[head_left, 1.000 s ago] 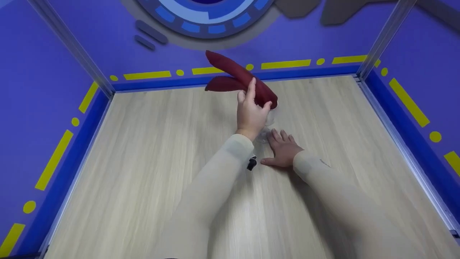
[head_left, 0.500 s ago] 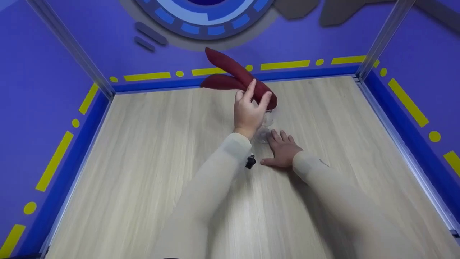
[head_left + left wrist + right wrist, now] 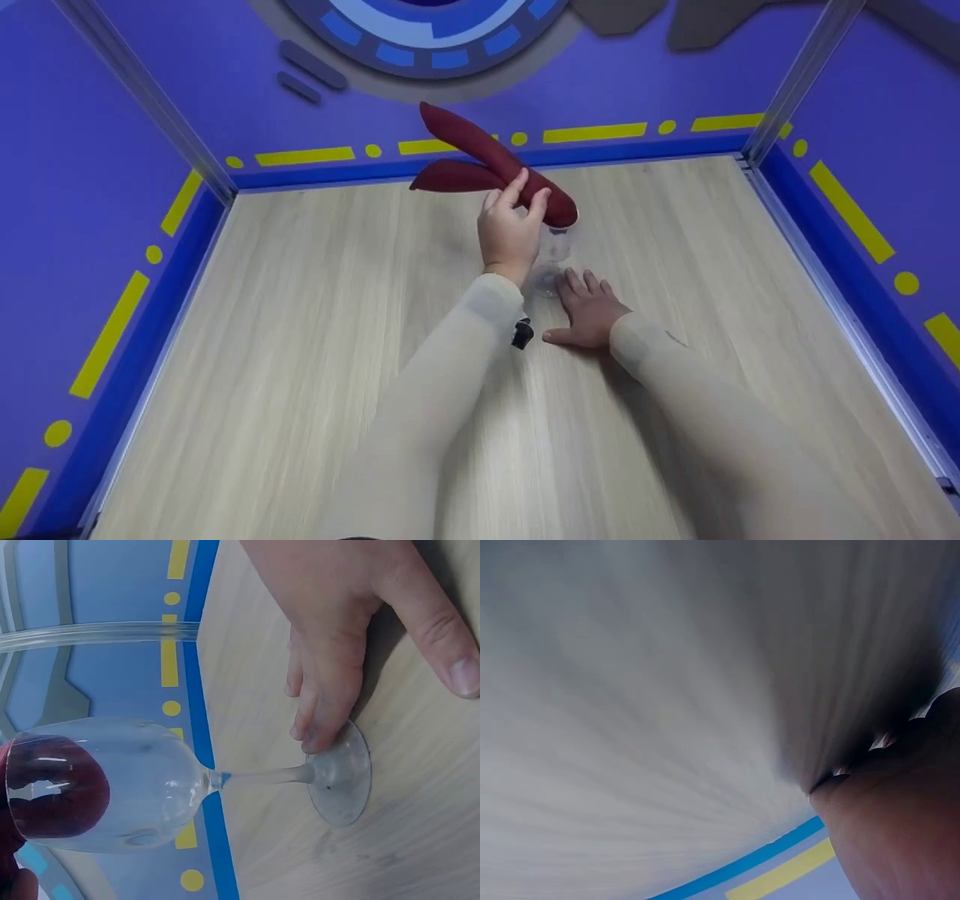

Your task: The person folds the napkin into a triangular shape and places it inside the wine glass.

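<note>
A folded red cloth napkin (image 3: 553,201) stands with its lower end in the mouth of a clear wine glass (image 3: 150,787). Two pointed leaves of the cloth spread up and to the left. My left hand (image 3: 510,232) pinches the napkin just above the rim, thumb and forefinger on the near side; its other fingers are partly hidden. Flat on the table, palm down, lies my right hand (image 3: 594,319), its fingers spread. In the left wrist view its fingertips rest on the foot (image 3: 345,784) of the glass, which stands upright.
The wood-grain table (image 3: 322,337) has blue panels (image 3: 637,90) with yellow marks at the back and sides. Metal posts (image 3: 810,71) rise at the back corners. A small black device (image 3: 522,334) hangs under the left wrist.
My left hand has shifted slightly left, and the napkin's leaf tips have moved left with it. More of the glass shows now. The right hand has stayed in place.
</note>
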Tool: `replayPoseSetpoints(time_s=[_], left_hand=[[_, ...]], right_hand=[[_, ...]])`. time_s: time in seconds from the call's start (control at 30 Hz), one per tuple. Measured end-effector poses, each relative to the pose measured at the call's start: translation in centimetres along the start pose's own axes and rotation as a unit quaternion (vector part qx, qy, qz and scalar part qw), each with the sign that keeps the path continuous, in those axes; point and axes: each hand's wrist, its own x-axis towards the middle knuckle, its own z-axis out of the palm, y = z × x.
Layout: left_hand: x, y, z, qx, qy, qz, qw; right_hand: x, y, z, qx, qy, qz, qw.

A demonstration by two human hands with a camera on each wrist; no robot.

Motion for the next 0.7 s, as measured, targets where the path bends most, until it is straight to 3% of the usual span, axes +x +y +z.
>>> replayPoseSetpoints(time_s=[0.27, 0.7], left_hand=[[-0.23, -0.39, 0.3, 0.011, 0.003, 0.003, 0.9999], [-0.59, -0.3, 0.52, 0.013, -0.014, -0.023, 0.9996]], right_hand=[[0.21, 0.17, 0.12, 0.0, 0.001, -0.002, 1.0], [0.3, 0.13, 0.0, -0.007, -0.006, 0.0, 1.0]])
